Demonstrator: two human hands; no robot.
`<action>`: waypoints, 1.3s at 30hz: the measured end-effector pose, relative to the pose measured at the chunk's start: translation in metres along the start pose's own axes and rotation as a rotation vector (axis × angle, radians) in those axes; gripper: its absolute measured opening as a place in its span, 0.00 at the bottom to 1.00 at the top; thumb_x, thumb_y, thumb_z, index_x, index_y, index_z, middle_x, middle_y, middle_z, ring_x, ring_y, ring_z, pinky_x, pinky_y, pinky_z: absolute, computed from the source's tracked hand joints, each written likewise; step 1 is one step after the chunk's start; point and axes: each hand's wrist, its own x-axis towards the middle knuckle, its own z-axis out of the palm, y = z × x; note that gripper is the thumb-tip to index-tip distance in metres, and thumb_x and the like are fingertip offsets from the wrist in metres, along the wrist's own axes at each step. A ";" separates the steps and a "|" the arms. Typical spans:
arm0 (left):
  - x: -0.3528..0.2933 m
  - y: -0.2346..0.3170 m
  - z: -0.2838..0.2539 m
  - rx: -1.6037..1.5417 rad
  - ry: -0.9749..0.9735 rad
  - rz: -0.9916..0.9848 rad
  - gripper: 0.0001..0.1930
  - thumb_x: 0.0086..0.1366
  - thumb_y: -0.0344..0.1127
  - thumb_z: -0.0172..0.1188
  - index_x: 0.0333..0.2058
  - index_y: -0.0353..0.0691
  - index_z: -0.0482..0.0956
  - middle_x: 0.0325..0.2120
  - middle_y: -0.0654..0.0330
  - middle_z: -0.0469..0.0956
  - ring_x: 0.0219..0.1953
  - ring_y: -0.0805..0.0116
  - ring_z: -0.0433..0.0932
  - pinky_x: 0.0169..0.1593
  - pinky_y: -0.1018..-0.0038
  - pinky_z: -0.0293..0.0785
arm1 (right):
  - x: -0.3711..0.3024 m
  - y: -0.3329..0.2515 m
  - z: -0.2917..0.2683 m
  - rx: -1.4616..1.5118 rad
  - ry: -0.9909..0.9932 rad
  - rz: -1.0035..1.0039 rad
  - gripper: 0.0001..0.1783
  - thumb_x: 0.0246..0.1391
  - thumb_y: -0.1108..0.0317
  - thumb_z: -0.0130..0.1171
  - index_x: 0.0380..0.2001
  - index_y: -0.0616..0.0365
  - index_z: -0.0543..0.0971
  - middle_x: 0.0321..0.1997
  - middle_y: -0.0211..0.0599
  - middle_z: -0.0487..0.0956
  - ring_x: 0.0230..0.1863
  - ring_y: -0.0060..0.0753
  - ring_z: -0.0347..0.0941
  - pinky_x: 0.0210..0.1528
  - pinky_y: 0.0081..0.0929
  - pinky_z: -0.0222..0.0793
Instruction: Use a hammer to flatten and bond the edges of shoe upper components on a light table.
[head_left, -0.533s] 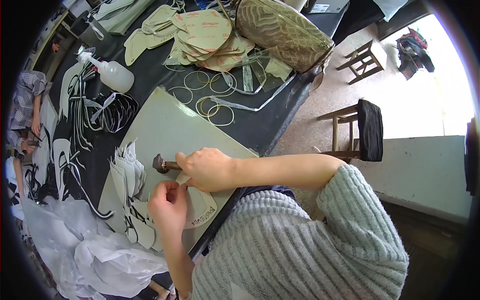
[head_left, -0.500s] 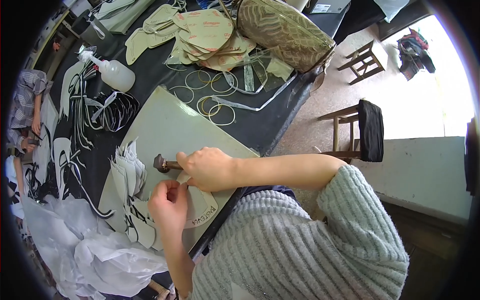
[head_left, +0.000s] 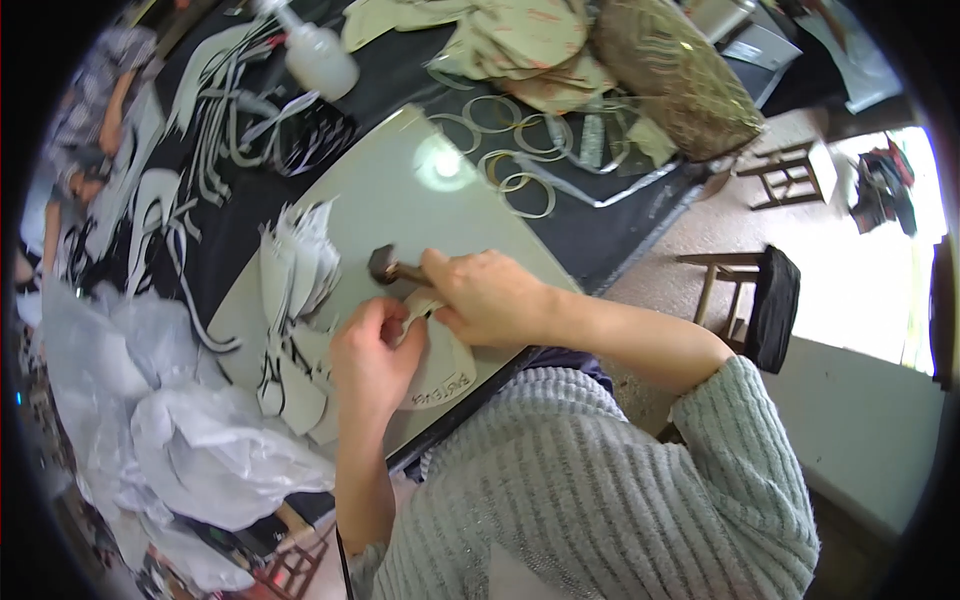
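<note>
My right hand (head_left: 490, 290) is wrapped round the handle of a small hammer (head_left: 385, 265), its dark head pointing left just above the board. With the fingers curled in, my left hand (head_left: 378, 350) pinches at the upper edge of a pale flat cut piece (head_left: 445, 365) with handwriting along its lower rim. Between the two hands a small dark bit shows at that edge; the fingers hide most of it. The piece lies on a smooth grey-green board (head_left: 375, 185) at the table's near edge. Left of my hands stands a fanned stack of white cut pieces (head_left: 300, 260) with black edges.
Crumpled clear plastic (head_left: 220, 450) covers the near left. Black-and-white strips (head_left: 215, 150), a white squeeze bottle (head_left: 320, 62), thin rings (head_left: 520, 190), pale cut sheets (head_left: 530, 40) and a patterned roll (head_left: 680, 75) lie beyond. Stools (head_left: 775, 300) stand right; another person's arm (head_left: 115, 115) shows left.
The whole view has shifted, so the table's things sit higher and farther right. Both hands keep nearly the same place on the board, the hammer still in the right one.
</note>
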 end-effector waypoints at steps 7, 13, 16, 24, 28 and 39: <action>0.002 -0.002 -0.007 -0.197 -0.057 -0.083 0.07 0.53 0.30 0.67 0.29 0.35 0.79 0.22 0.56 0.79 0.23 0.63 0.78 0.30 0.68 0.74 | 0.000 0.009 -0.011 0.120 0.031 0.016 0.20 0.45 0.70 0.64 0.35 0.63 0.65 0.23 0.49 0.77 0.29 0.56 0.76 0.33 0.44 0.69; 0.003 0.000 -0.001 -0.042 -0.001 -0.057 0.09 0.51 0.30 0.69 0.28 0.33 0.79 0.20 0.59 0.78 0.21 0.72 0.75 0.28 0.75 0.71 | 0.004 0.007 -0.008 0.085 0.025 -0.017 0.19 0.46 0.71 0.64 0.36 0.64 0.65 0.23 0.50 0.77 0.30 0.57 0.76 0.34 0.44 0.69; 0.003 0.001 0.002 0.014 0.033 -0.026 0.09 0.51 0.30 0.69 0.27 0.34 0.78 0.20 0.59 0.77 0.21 0.70 0.75 0.28 0.74 0.71 | 0.002 0.005 -0.009 0.076 0.009 -0.014 0.20 0.47 0.71 0.64 0.37 0.64 0.64 0.24 0.51 0.77 0.31 0.59 0.76 0.34 0.46 0.69; 0.002 0.002 0.005 -0.026 0.044 -0.037 0.08 0.52 0.31 0.67 0.25 0.36 0.77 0.20 0.57 0.75 0.24 0.60 0.76 0.30 0.65 0.72 | 0.000 0.003 -0.009 0.034 0.006 -0.035 0.20 0.48 0.71 0.63 0.38 0.64 0.64 0.25 0.54 0.76 0.33 0.62 0.75 0.35 0.49 0.68; 0.004 0.003 0.001 -0.080 0.005 -0.083 0.08 0.51 0.32 0.68 0.25 0.35 0.77 0.20 0.57 0.76 0.23 0.60 0.77 0.30 0.65 0.73 | 0.001 0.003 -0.008 0.041 0.010 -0.035 0.20 0.48 0.72 0.63 0.39 0.65 0.64 0.25 0.56 0.76 0.34 0.63 0.74 0.36 0.50 0.68; 0.006 0.010 -0.001 0.055 -0.020 -0.055 0.06 0.54 0.30 0.65 0.25 0.36 0.77 0.21 0.56 0.76 0.24 0.58 0.76 0.31 0.65 0.72 | -0.001 0.006 -0.005 0.039 0.056 -0.089 0.18 0.50 0.70 0.63 0.37 0.65 0.65 0.24 0.55 0.75 0.32 0.63 0.74 0.34 0.49 0.68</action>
